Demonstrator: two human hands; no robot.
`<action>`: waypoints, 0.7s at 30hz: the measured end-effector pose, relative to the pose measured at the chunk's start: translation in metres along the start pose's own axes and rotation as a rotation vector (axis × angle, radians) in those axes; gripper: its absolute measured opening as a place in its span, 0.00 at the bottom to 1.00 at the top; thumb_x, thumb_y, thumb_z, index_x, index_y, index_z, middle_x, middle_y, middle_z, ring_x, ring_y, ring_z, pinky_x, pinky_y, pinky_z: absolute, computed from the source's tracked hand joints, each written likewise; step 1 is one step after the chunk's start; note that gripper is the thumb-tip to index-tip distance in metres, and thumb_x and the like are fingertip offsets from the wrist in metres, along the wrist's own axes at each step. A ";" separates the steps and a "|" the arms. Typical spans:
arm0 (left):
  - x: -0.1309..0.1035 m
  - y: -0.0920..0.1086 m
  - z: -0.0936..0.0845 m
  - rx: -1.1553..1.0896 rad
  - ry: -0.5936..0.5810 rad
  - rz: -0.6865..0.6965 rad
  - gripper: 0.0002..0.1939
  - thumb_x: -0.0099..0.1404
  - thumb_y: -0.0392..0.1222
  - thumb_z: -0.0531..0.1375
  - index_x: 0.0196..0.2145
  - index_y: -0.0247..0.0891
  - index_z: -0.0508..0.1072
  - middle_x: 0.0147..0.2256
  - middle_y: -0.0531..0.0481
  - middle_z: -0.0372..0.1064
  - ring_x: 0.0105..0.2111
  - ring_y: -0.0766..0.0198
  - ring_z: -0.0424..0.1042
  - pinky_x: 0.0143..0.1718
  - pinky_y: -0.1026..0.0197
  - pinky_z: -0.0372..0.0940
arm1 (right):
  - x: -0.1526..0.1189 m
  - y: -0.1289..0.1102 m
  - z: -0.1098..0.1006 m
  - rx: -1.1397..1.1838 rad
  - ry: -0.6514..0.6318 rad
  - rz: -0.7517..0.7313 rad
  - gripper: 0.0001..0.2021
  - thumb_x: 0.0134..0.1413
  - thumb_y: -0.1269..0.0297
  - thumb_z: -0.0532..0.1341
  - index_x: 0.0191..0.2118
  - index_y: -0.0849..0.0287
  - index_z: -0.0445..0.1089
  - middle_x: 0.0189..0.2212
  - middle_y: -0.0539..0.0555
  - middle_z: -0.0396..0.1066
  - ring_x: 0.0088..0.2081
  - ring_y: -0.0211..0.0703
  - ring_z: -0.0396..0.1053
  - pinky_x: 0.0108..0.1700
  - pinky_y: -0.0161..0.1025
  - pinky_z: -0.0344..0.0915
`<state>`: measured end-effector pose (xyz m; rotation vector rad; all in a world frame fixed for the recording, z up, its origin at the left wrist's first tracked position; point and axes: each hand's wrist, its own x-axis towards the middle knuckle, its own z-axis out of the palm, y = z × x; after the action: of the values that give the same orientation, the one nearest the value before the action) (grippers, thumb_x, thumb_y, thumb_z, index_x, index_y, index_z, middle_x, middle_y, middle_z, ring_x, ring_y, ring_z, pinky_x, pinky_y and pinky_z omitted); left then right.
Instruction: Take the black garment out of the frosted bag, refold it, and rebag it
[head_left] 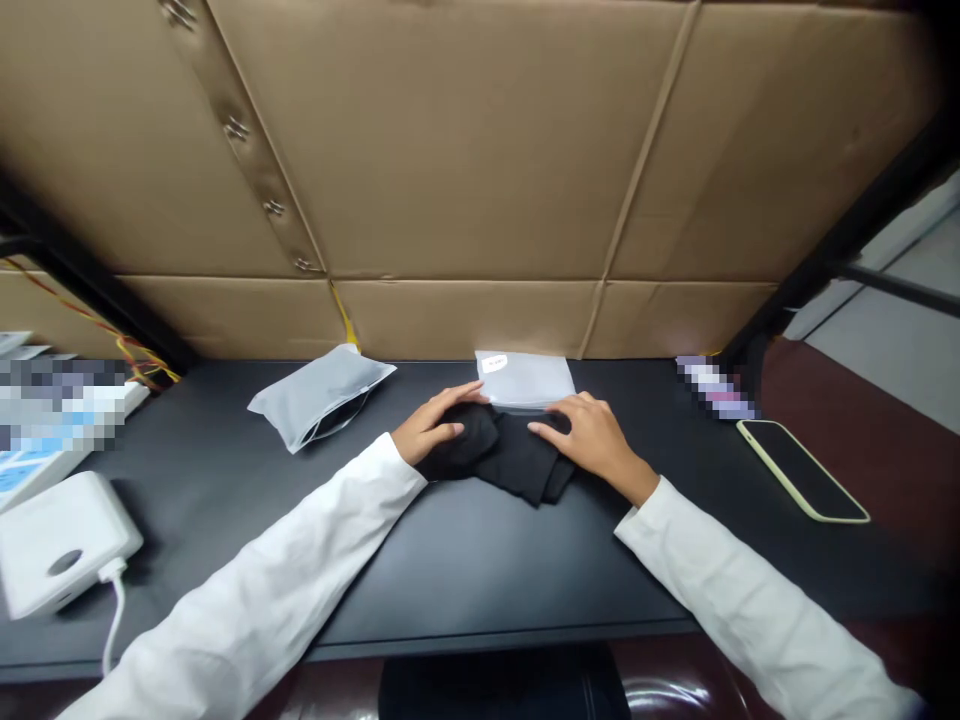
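A folded black cloth item (517, 460) lies on the black table, bunched up at its left end. My left hand (435, 422) rests on that bunched end, fingers apart and thumb over the fabric. At the cloth's right side is my right hand (585, 432), its thumb and fingers spread over the edge. Just behind the cloth lies a flat translucent bag (529, 378) with a small white label. Another frosted bag (319, 392) sits to the left, its mouth gaping open toward the front.
A white device (67, 540) with a cable stands on the table (450, 590) at the left, near a white box (45, 450). At the right are a phone (802, 472) and a small blurred packet (716, 390). Cardboard (465, 140) walls the back.
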<state>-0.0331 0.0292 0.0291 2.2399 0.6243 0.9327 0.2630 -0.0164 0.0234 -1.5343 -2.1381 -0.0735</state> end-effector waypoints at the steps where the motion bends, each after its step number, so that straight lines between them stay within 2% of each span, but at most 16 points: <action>1: 0.001 0.004 0.001 0.032 -0.039 -0.017 0.29 0.66 0.51 0.56 0.62 0.42 0.62 0.48 0.44 0.73 0.52 0.51 0.68 0.57 0.47 0.59 | 0.000 -0.001 0.000 0.060 -0.043 -0.021 0.19 0.52 0.46 0.66 0.41 0.56 0.75 0.40 0.58 0.76 0.44 0.52 0.70 0.48 0.49 0.64; 3: 0.003 0.010 0.000 0.087 -0.075 -0.050 0.24 0.66 0.54 0.57 0.55 0.41 0.71 0.38 0.46 0.74 0.45 0.54 0.70 0.53 0.50 0.61 | 0.000 -0.001 -0.001 0.175 -0.110 -0.058 0.22 0.48 0.47 0.69 0.45 0.55 0.75 0.41 0.57 0.75 0.44 0.51 0.71 0.46 0.46 0.66; 5: 0.005 0.014 -0.007 0.065 -0.082 -0.070 0.21 0.65 0.57 0.57 0.44 0.39 0.78 0.33 0.46 0.73 0.39 0.56 0.70 0.48 0.53 0.63 | 0.002 0.001 -0.003 0.258 -0.130 -0.062 0.20 0.47 0.52 0.71 0.45 0.55 0.74 0.40 0.56 0.74 0.43 0.49 0.71 0.46 0.44 0.67; 7: 0.005 0.014 -0.019 -0.050 -0.060 -0.119 0.23 0.66 0.58 0.56 0.33 0.37 0.79 0.30 0.45 0.72 0.36 0.57 0.70 0.43 0.55 0.64 | 0.004 0.007 -0.004 0.305 -0.122 -0.046 0.16 0.47 0.59 0.71 0.43 0.56 0.75 0.37 0.55 0.75 0.41 0.47 0.71 0.45 0.44 0.68; 9: 0.002 0.011 -0.032 -0.203 -0.006 -0.217 0.24 0.67 0.57 0.55 0.27 0.35 0.77 0.26 0.46 0.69 0.32 0.59 0.70 0.39 0.56 0.64 | 0.006 0.014 -0.004 0.337 -0.120 -0.033 0.11 0.48 0.63 0.70 0.40 0.56 0.77 0.35 0.54 0.75 0.39 0.46 0.72 0.43 0.43 0.68; 12: -0.005 0.006 -0.051 -0.412 0.077 -0.367 0.23 0.65 0.59 0.56 0.31 0.35 0.75 0.21 0.52 0.62 0.24 0.63 0.69 0.32 0.59 0.64 | 0.009 0.023 -0.005 0.398 -0.124 0.014 0.06 0.50 0.66 0.68 0.36 0.56 0.78 0.31 0.52 0.75 0.32 0.42 0.72 0.38 0.39 0.69; 14: -0.011 0.003 -0.060 -0.436 0.077 -0.410 0.23 0.62 0.61 0.58 0.35 0.35 0.75 0.21 0.54 0.61 0.21 0.65 0.67 0.29 0.60 0.63 | 0.011 0.026 -0.005 0.427 -0.121 0.051 0.05 0.49 0.67 0.68 0.35 0.57 0.78 0.29 0.52 0.75 0.29 0.40 0.72 0.35 0.38 0.68; 17: -0.020 0.000 -0.070 -0.276 -0.025 -0.404 0.25 0.57 0.63 0.62 0.36 0.36 0.76 0.24 0.52 0.65 0.24 0.65 0.67 0.32 0.61 0.64 | 0.012 0.030 -0.007 0.425 -0.114 0.076 0.04 0.47 0.68 0.69 0.32 0.58 0.78 0.27 0.51 0.75 0.28 0.40 0.72 0.33 0.36 0.68; 21: -0.028 -0.004 -0.077 -0.024 -0.156 -0.421 0.27 0.49 0.60 0.68 0.40 0.38 0.77 0.30 0.51 0.71 0.32 0.63 0.70 0.40 0.61 0.65 | 0.013 0.036 -0.012 0.360 -0.075 0.087 0.02 0.46 0.70 0.67 0.29 0.58 0.77 0.27 0.51 0.74 0.28 0.40 0.72 0.34 0.36 0.67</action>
<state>-0.1087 0.0426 0.0565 2.0222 0.9568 0.5466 0.2969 0.0047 0.0306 -1.4297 -2.0022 0.3830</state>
